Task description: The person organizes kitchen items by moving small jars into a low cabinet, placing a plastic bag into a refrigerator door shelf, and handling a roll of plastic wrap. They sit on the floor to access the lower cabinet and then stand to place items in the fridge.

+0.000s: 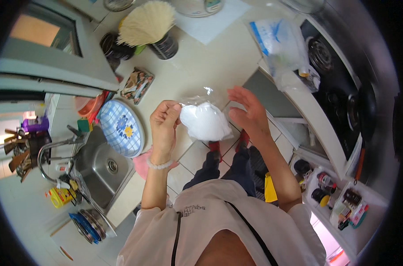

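Note:
My left hand (pixel 165 116), with a beaded bracelet on its wrist, pinches the upper left edge of a clear plastic bag (pixel 206 123). White contents, powder-like in look, fill most of the bag; I cannot tell exactly what they are. The bag hangs in the air before my body, near the counter's front edge. My right hand (pixel 246 108) is raised to the right of the bag, fingers apart and holding nothing. A small gap shows between its fingers and the plastic.
A blue-checked oval tray (pixel 121 128) leans over the steel sink (pixel 103 164) at left. Behind are a patterned box (pixel 137 85) and a pale brush (pixel 148 25) in a dark container (pixel 165 46). At right, a blue-and-white plastic bag (pixel 281 43) lies beside the black gas hob (pixel 334 86).

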The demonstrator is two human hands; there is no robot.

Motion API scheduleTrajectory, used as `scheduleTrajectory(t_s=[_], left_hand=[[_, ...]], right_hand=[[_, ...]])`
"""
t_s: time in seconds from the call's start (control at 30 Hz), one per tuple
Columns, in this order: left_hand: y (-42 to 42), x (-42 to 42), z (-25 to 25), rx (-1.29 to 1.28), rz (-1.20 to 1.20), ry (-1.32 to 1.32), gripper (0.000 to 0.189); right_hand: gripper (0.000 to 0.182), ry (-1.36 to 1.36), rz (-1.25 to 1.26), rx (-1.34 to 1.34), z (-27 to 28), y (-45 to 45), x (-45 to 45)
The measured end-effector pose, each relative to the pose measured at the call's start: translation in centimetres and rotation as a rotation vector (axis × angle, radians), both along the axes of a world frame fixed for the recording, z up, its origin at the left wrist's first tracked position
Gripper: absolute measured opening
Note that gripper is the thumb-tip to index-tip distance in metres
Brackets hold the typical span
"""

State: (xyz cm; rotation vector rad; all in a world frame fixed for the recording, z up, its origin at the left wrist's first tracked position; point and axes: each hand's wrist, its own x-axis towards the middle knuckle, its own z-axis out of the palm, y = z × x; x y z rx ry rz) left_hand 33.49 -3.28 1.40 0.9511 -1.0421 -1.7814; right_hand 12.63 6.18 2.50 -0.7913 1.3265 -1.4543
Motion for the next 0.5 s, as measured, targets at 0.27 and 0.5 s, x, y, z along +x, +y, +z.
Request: scheduleTrajectory(t_s=[0.27, 0.5], left_hand=[[2.3, -4.8, -0.1, -0.031, -0.235, -0.075, 0.013], [3.1, -6.6, -0.2, -0.032, -0.254, -0.088, 0.014]], right_hand=[[0.031, -0.203, -0.036, 0.045, -0.6, 2.0, -2.5], [0.01, -0.12, -0.224, -0.007, -2.5, 3.0, -3.3]])
